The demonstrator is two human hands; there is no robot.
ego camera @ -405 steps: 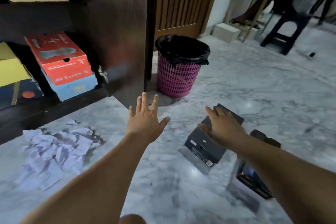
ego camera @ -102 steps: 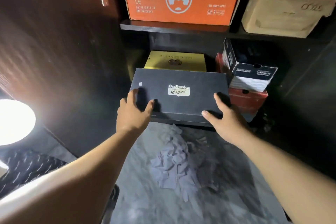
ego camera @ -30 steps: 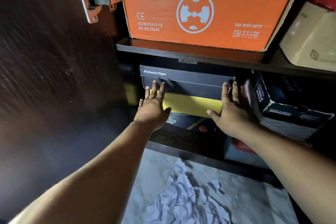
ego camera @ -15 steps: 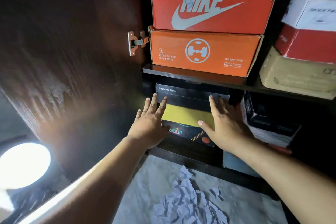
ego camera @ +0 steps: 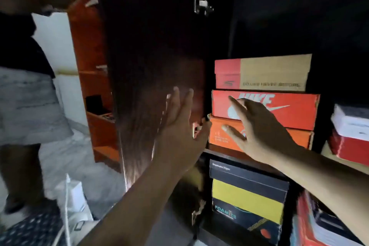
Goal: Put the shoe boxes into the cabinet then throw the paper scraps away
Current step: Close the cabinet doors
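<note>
Black shoe box (ego camera: pixel 247 177) on lower cabinet shelf, bottom center-right, atop yellow box (ego camera: pixel 246 198). Left hand (ego camera: pixel 181 126) open, fingers straight, mid-frame before dark cabinet door (ego camera: pixel 151 56). Right hand (ego camera: pixel 257 126) open, fingers spread, before red Nike box (ego camera: pixel 289 110). Second person (ego camera: pixel 22 78) at left edge.

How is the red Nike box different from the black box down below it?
The red Nike box sits on the upper shelf, sandwiched between two other boxes; the black box sits on the lower shelf, topping its stack. The Nike box has a big white logo; the black box shows only small, blurry print. The right hand is in front of the Nike box, not the black one. Both face front.
</note>
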